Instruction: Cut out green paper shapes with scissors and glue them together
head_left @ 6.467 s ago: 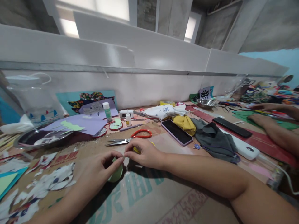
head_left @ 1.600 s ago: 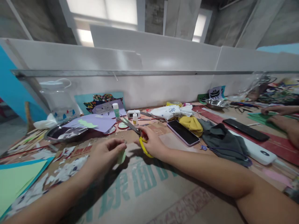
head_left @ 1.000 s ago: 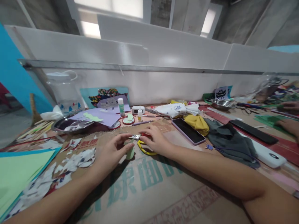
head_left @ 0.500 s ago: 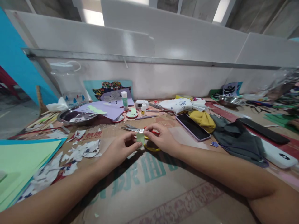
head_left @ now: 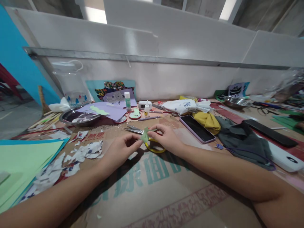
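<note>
A small cut piece of light green paper (head_left: 145, 135) is stretched between my two hands. My left hand (head_left: 124, 146) pinches its lower left edge between thumb and fingers. On the other side, my right hand (head_left: 167, 138) is closed on its right part, the fingertips partly hidden by the paper. Behind and below the paper, a pair of scissors (head_left: 134, 129) rests on the cardboard (head_left: 152, 190), blades pointing left and slightly apart. Its yellow handle loop shows under my right hand, which touches or overlaps it; I cannot tell which.
Torn white scraps (head_left: 89, 151) and green paper sheets (head_left: 28, 155) lie left. Behind are a metal bowl (head_left: 63, 117), purple paper (head_left: 114, 110), a glue stick (head_left: 127, 100) and a small glue bottle (head_left: 146, 109). A phone (head_left: 197, 129), yellow cloth (head_left: 207, 123) and dark cloth (head_left: 239, 139) lie right.
The green paper has been turned and opened out, so its curved outline now shows. My right hand has shifted slightly right, and more of the scissors' yellow handle is visible.
</note>
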The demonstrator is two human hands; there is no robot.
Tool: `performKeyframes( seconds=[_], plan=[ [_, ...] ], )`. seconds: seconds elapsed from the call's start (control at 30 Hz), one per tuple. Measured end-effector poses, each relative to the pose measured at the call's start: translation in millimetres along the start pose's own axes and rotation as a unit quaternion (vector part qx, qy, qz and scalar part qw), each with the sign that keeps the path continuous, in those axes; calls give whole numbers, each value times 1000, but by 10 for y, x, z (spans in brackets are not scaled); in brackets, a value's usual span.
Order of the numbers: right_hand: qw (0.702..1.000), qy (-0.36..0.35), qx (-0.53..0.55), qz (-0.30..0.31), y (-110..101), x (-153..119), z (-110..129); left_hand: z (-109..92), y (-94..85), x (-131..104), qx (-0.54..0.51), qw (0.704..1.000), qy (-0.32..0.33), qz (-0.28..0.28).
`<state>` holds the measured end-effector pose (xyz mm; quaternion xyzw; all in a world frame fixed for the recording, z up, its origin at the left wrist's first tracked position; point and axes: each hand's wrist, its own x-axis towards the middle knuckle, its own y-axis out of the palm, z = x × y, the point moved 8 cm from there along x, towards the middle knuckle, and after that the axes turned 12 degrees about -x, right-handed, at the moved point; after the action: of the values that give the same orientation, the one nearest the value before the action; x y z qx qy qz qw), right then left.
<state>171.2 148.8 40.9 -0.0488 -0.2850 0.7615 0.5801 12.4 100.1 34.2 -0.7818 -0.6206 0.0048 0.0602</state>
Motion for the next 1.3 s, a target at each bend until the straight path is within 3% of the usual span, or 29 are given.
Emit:
performKeyframes(
  seconds=[0.2,0.4,0.63,0.7,0.87,1.1,1.3],
  plan=[
    [994,-53,-88,40,76,-8,86,8,-151,-2,-83,993,-1,-86],
    [984,-118,-130,21,51,-48,176,-86,-44,0,-64,997,1,-34],
    [953,-232,-181,68,177,-136,319,-8,-75,-2,-117,991,-28,-50],
    [949,-245,-190,53,159,-143,334,22,-89,5,-121,991,-31,-48],
    [942,-173,-288,-11,33,-48,215,-1,-136,30,-109,992,-8,-67],
    [873,-118,-454,133,95,0,152,44,-204,57,-31,996,0,-83],
    [880,-112,-441,133,89,38,53,28,-213,57,-48,994,13,-93]
  ],
)
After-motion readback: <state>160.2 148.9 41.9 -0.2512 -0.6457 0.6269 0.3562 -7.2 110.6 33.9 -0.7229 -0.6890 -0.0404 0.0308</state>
